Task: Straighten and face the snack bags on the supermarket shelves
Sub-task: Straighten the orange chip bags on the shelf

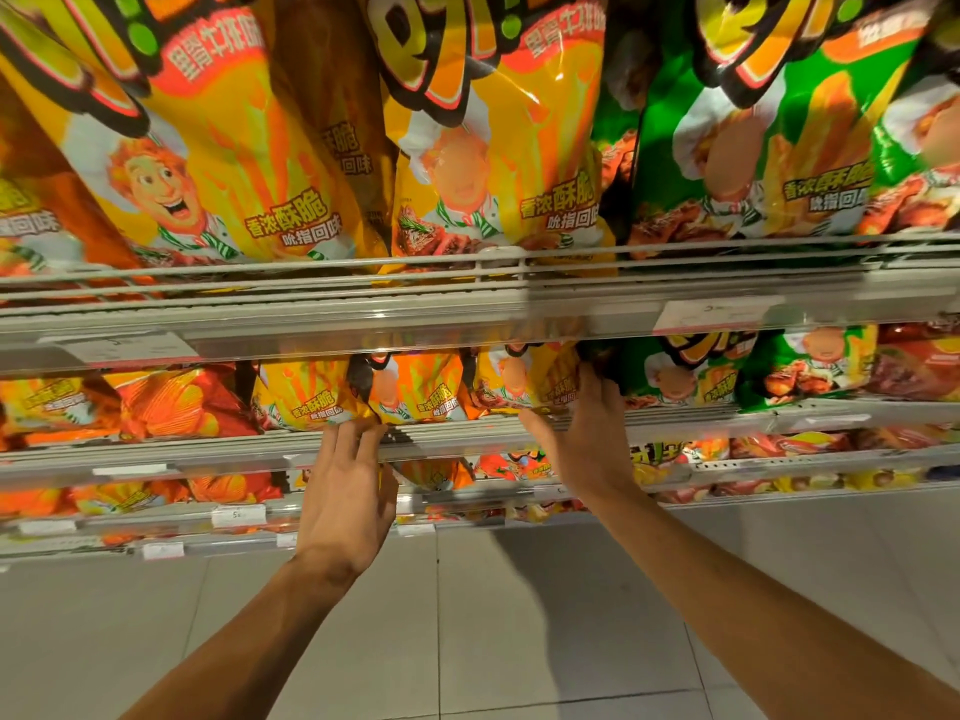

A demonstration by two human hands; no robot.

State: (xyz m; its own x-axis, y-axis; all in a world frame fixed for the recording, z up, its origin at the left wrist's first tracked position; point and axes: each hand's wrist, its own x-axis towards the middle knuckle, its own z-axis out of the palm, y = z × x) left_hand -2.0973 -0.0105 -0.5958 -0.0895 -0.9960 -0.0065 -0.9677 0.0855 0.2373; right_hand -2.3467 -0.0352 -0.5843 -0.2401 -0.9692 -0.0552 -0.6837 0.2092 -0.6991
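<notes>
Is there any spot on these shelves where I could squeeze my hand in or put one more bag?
Hardly. The yellow bags and green bags sit packed side by side under the top shelf rail. The left hand and right hand reach in at the front edge. Only the floor below is bare.

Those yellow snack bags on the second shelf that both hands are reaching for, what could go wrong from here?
The left hand pinches the bottom corner of a yellow bag; tugging there might slide it over the shelf rail onto the floor. The right hand grips the next yellow bag right beside a green bag, which it could knock askew. Squeezing may also crush the snacks.
</notes>
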